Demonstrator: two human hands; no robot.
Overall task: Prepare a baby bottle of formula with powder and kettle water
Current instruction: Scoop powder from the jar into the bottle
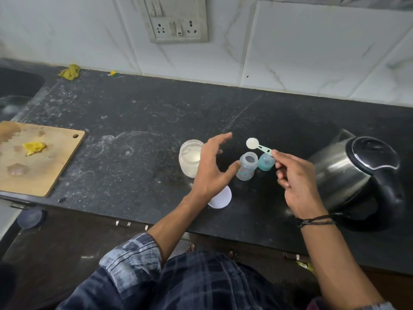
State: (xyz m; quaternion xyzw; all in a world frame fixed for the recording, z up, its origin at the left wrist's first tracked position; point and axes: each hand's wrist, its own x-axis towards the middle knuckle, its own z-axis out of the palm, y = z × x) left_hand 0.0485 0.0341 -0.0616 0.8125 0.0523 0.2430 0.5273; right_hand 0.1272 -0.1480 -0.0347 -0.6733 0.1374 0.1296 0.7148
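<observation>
Carrying: right hand (295, 175) pinches the handle of the scoop (259, 147) between thumb and fingertips; its bowl, heaped with white powder, hangs above and just behind the open baby bottle (247, 166).
Left hand: left hand (212, 166) spread wide and holding nothing, thumb touching the bottle's side, fingers arched in front of the powder jar (191, 161).
Spill risk: the bottle's mouth is narrow and the scoop is heaped, so a tilt begun before the bowl is over the opening would likely drop powder on the counter (156, 121).
Tip risk: the bottle looks light and empty (I cannot see any powder or water inside); a nudge from the thumb could topple it unless the hand closes round it.
Jar: open, partly filled with white powder, its white lid (221, 199) flat on the counter near the front edge.
Teal cap: teal cap (266, 162) stands just beside the bottle, on its right.
Kettle: kettle (357, 173), lid shut, stands well to the right; contents not visible.
</observation>
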